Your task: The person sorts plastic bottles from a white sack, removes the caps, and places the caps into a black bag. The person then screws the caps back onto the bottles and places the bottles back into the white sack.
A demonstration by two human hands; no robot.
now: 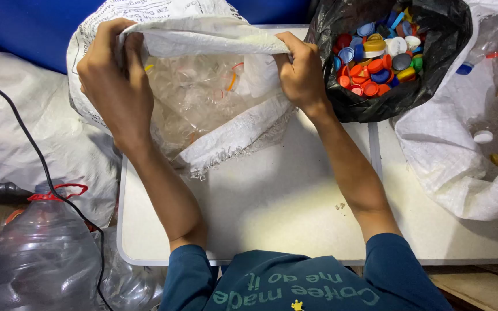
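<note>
Two hands, both clenched on the white sack (226, 135): your left hand (116, 75) grips the rim at one side of the mouth, your right hand (302, 72) at the other, so the opening is pulled wide toward you. Sack lies on its side at the far edge of the worktop (283, 201). Inside it: clear crushed plastic bottles (197, 92). Just right of the sack, touching your right hand, a black bag (376, 98) stands open, holding mixed coloured caps (376, 57). Further right of the sack, a second white sack (462, 144) with capped bottles. Left of the sack, below worktop level, a large clear jug (36, 253).
</note>
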